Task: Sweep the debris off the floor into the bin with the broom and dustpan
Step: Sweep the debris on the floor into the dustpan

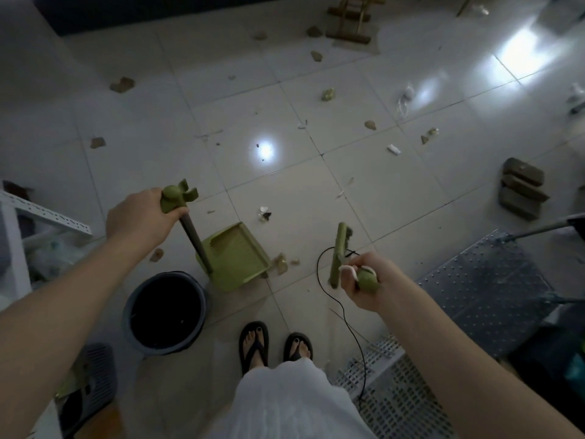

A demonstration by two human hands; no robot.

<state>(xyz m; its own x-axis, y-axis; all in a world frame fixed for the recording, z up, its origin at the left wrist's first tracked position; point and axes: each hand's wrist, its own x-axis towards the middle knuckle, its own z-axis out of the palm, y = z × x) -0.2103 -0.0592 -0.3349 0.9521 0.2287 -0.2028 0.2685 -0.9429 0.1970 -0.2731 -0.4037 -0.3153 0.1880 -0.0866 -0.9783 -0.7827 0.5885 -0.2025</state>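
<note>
My left hand (139, 218) grips the green top of the dustpan handle. The green dustpan (235, 256) stands on the tiles, mouth facing right. My right hand (364, 285) is closed on the green end of the broom handle. The broom head (338, 253) hangs almost straight below, bristles on the floor just right of the dustpan. A few brown crumbs (281, 263) lie between pan and broom. The dark round bin (164, 313) sits open at the lower left of the dustpan. More debris (122, 84) is scattered over the far tiles.
My feet in black sandals (275, 343) stand behind the broom. A thin black cord (346, 324) runs past them. A perforated metal plate (484, 286) and white grating lie at right, brown blocks (522, 186) beyond. A white rack (19, 217) is at left, a wooden stool (349, 20) far back.
</note>
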